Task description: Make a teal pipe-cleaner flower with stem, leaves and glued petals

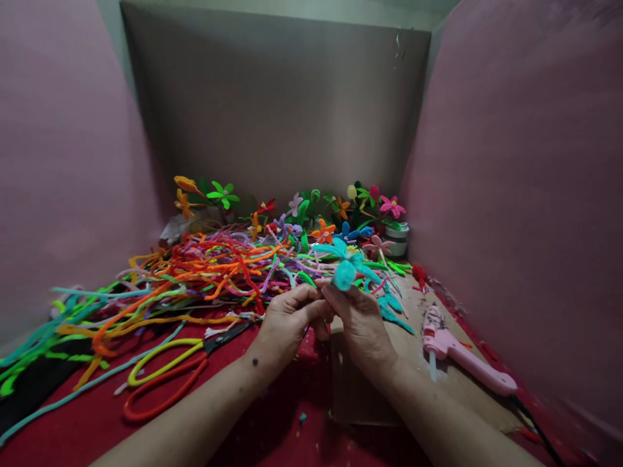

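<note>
Both hands meet above the table, fingertips close together. In my right hand (363, 324), closed between thumb and fingers, is a teal pipe-cleaner flower bud (344, 276) with its fuzzy round end toward me. My left hand (296, 314) is pinched beside it; what lies between those fingertips is hidden. Just beyond the bud is a teal pipe-cleaner flower (335, 249) with long petals; whether it joins the bud, I cannot tell. More teal pieces (392, 305) lie on the cardboard right of my right hand.
A tangled heap of coloured pipe cleaners (219, 266) spreads left. Scissors (165, 376) with yellow and red handles lie before it. On the cardboard (467, 402) rests a pink glue gun (462, 357). Finished flowers (224, 194) and a white pot (396, 240) line the back, between pink side walls.
</note>
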`<state>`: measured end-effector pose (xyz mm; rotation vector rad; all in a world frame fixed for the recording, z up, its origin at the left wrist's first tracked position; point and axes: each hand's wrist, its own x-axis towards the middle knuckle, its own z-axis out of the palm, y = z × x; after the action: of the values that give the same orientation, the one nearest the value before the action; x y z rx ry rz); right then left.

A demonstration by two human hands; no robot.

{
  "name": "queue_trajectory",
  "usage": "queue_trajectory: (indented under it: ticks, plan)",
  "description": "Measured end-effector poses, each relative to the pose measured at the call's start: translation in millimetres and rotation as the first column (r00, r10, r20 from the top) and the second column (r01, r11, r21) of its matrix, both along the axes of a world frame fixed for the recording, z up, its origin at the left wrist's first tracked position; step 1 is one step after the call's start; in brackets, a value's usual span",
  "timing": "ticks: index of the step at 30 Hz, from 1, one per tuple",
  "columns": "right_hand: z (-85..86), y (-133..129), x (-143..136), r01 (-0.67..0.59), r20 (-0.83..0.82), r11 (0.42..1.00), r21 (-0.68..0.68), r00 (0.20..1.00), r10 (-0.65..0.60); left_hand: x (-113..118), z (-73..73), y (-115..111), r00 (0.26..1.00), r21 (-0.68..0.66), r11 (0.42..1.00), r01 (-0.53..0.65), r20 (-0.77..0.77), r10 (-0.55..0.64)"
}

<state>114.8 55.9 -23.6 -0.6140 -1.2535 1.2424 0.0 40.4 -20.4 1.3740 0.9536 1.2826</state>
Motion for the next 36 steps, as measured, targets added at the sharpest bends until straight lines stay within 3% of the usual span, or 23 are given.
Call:
queue_trajectory:
  ticks: [2,8,11,17,20,24,27,30,33,36]
  plan:
    - [1.3,-2,-1,-0.071,-0.018,0.997,-0.027,0.997,0.071,-2,-2.4,2,0.997,-0.027,0.997,0.075,0.031,-0.074]
    - [-2.5,0,1,-0.087,0.004,0.994,-0.06,0.996,0.088,-8,-10.3,7,0.932,-0.114,0.942,0.316,0.221,-0.286]
    - [-5.4,1,1,-0.138,-0.003,0.988,-0.075,0.99,0.138,-9,-8.8,7,0.902,-0.153,0.912,0.381,0.278,-0.33]
    - [-0.6,0,4,-0.068,0.04,0.997,-0.033,0.997,0.069,-9,-7.4,5,0.827,-0.124,0.885,0.448,0.433,-0.358]
    - [0.7,-2,6,-0.108,0.049,0.994,0.011,0.993,0.107,-10,-9.7,5,0.778,-0.105,0.867,0.487,0.504,-0.376]
    - [2.2,-5,8,-0.077,0.111,0.994,0.072,0.991,0.069,-11,-10.6,7,0.768,-0.116,0.836,0.537,0.476,-0.428]
    - [3.8,-5,9,-0.007,0.128,0.998,0.067,0.992,-0.002,-10,-6.6,8,0.861,-0.145,0.884,0.444,0.342,-0.376]
    - [4.3,-4,9,0.099,0.159,0.988,0.116,0.98,-0.117,-6,-0.6,5,0.967,-0.11,0.968,0.226,0.146,-0.21]
    - [3.2,-3,7,0.139,0.193,0.981,0.134,0.967,-0.164,-2,1.7,1,0.997,-0.077,0.995,0.065,0.051,-0.061]
    - [0.8,-2,5,0.091,0.175,0.99,0.11,0.978,-0.11,-2,-1.1,0,0.997,-0.067,0.997,0.028,0.071,-0.023]
